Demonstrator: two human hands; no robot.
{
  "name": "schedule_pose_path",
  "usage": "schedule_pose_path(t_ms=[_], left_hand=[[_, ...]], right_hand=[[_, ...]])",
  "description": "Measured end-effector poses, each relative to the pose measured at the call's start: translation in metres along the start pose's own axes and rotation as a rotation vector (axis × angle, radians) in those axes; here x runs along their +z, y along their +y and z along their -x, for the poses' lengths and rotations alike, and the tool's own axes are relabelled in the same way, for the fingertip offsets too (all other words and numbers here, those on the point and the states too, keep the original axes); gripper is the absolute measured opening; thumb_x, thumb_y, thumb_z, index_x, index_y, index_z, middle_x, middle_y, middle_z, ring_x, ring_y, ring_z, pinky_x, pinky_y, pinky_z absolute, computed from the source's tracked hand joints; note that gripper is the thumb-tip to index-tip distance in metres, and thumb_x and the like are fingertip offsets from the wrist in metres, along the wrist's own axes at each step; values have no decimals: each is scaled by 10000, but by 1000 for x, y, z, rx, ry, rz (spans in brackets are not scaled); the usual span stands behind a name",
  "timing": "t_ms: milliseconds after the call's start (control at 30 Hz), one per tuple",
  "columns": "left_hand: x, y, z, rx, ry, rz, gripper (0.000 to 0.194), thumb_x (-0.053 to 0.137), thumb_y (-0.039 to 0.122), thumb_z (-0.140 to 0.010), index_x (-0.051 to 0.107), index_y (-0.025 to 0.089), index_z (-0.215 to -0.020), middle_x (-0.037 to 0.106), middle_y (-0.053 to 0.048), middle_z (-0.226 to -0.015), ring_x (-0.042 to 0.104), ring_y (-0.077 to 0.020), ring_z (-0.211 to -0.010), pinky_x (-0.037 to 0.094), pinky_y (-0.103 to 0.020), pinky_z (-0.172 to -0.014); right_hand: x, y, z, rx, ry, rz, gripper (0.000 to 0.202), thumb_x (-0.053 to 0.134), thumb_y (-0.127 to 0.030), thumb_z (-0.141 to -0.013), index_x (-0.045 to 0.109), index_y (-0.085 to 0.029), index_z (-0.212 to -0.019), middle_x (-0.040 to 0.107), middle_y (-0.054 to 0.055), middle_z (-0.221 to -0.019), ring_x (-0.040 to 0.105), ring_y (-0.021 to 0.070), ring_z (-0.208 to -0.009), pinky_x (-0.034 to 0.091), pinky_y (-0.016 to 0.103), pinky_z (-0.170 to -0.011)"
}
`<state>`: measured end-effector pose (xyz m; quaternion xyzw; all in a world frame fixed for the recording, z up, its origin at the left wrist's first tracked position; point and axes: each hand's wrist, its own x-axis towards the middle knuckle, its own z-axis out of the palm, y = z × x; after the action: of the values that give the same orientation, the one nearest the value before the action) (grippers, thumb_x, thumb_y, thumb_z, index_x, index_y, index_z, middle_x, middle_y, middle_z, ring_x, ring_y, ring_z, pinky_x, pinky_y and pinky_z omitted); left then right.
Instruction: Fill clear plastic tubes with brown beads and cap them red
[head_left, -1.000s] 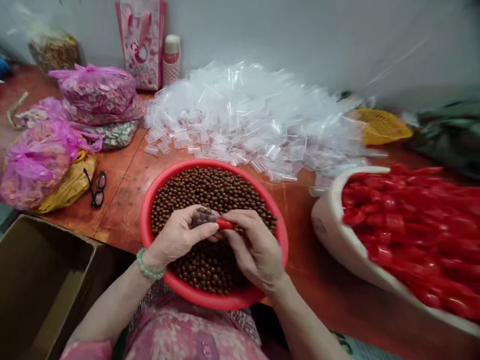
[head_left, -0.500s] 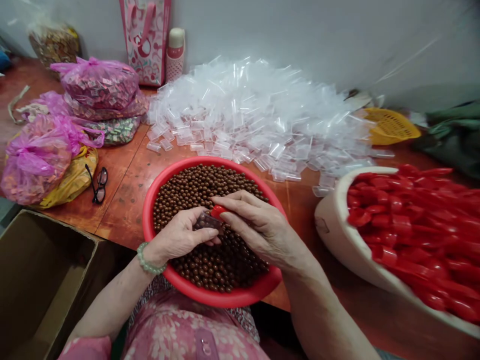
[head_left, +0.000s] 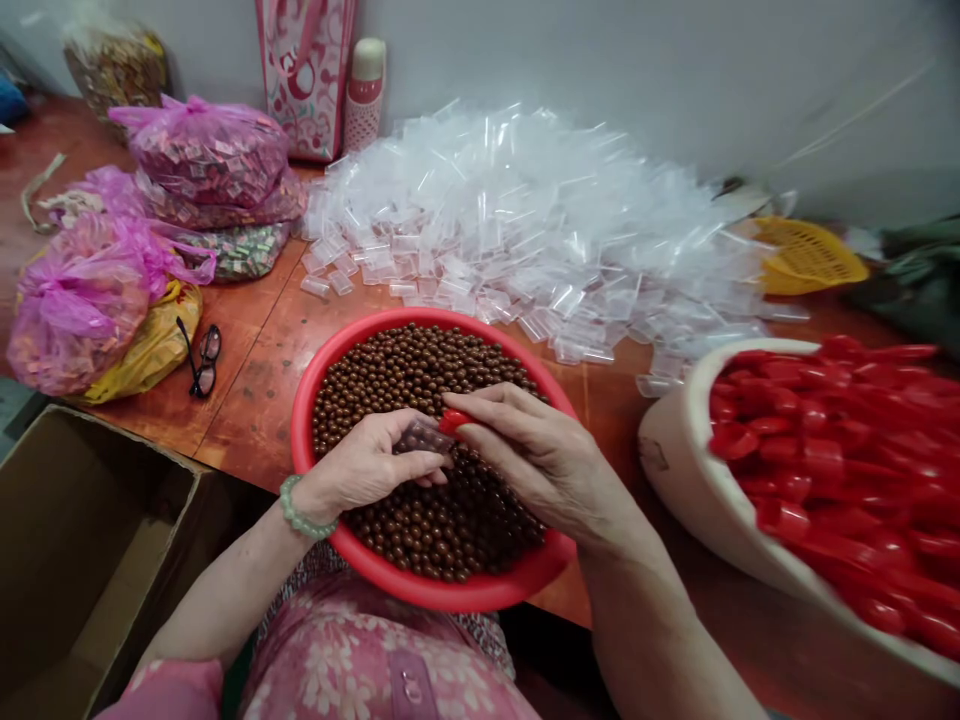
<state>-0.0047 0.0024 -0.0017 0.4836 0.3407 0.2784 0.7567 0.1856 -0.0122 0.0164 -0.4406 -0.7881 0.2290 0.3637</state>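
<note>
Above a red basin [head_left: 301, 400] of small round brown balls [head_left: 405, 365], my left hand [head_left: 379, 460] grips a small clear plastic container [head_left: 421, 437] with brown balls showing through it. A green beaded bracelet [head_left: 304, 510] circles the left wrist. Between thumb and fingers, my right hand [head_left: 536, 455] pinches a small red plastic cap [head_left: 452, 421]. The cap is at the container's right end and seems to touch it; how far it sits on or in the opening is hidden by my fingers.
Behind the basin lies a heap of clear plastic containers [head_left: 525, 230]. A white tub [head_left: 675, 430] of red plastic pieces [head_left: 840, 470] stands right. Left are tied pink bags [head_left: 206, 160], eyeglasses [head_left: 202, 362] and a cardboard box [head_left: 90, 540]. A yellow basket [head_left: 810, 255] rests at back right.
The red cap in my right hand now meets the end of the container in my left hand. The view has shifted slightly, and both hands appear a little farther right.
</note>
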Motion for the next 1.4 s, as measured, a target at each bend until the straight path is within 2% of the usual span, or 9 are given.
schedule_pose_path(t_ms=[300, 467, 600, 733, 967, 1067, 1167, 1300, 1400], left_hand=[[0, 4, 0, -16, 28, 100, 221, 667, 140, -736, 611, 127, -949, 654, -18, -839, 630, -103, -721, 478, -260, -720], [0, 3, 0, -34, 24, 140, 285, 713, 96, -697, 633, 133, -967, 666, -13, -875, 623, -102, -801, 469, -266, -814], [-2, -3, -2, -26, -33, 234, 271, 735, 132, -678, 636, 126, -929, 673, -17, -860, 629, -104, -768, 485, -271, -801], [-4, -5, -3, -25, -40, 239, 257, 741, 172, -693, 623, 117, -915, 669, -21, -817, 636, -108, -729, 495, -264, -752], [0, -4, -2, -37, -5, 153, 198, 696, 109, -700, 626, 118, -884, 656, -17, -794, 620, -116, -732, 490, -282, -770], [0, -5, -2, -27, -6, 217, 223, 731, 136, -679, 636, 122, -881, 637, -6, -803, 599, -110, -728, 481, -285, -777], [-1, -7, -2, -10, -8, 282, 268, 802, 205, -641, 647, 121, -842, 624, 0, -779, 572, -103, -716, 465, -272, -770], [-3, -10, -3, -52, -35, 379, 353, 846, 309, -605, 664, 122, -844, 640, -14, -764, 588, -116, -704, 461, -255, -715], [-3, -9, -4, -26, -38, 410, 359, 873, 305, -568, 675, 120, -803, 629, -3, -740, 577, -109, -709, 457, -250, -742]], right_hand=[[-5, 7, 12, 79, 110, 69, 286, 587, -205, -909, 678, -245, -1178, 678, 67, -998, 660, 172, -904, 556, 305, -799], [9, -1, -1, 147, 202, -60, 260, 587, -238, -913, 668, -252, -1159, 709, 46, -1033, 674, 181, -931, 557, 337, -836], [21, -5, -8, 137, 192, -140, 195, 597, -236, -905, 687, -243, -1079, 721, 36, -986, 678, 179, -903, 560, 338, -822], [25, -6, -9, 143, 226, -139, 171, 607, -231, -896, 701, -237, -1037, 729, 37, -960, 685, 184, -873, 563, 342, -802], [34, -3, -2, 179, 253, -127, 153, 611, -235, -896, 713, -235, -1009, 745, 29, -960, 700, 179, -864, 570, 324, -790], [37, -2, 1, 123, 296, -81, 141, 600, -233, -906, 695, -239, -1010, 738, 34, -950, 699, 184, -866, 576, 333, -785], [37, -1, 3, -24, 214, 57, 248, 601, -296, -906, 625, -227, -1144, 707, 91, -1066, 676, 234, -980, 568, 403, -849], [40, -1, 4, -127, 25, 273, 720, 711, -439, -787, 410, -136, -1366, 599, 213, -1214, 591, 343, -1107, 537, 522, -881], [45, 0, 5, -140, 44, 384, 719, 665, -374, -799, 347, -126, -1393, 578, 222, -1198, 581, 353, -1078, 522, 539, -875]])
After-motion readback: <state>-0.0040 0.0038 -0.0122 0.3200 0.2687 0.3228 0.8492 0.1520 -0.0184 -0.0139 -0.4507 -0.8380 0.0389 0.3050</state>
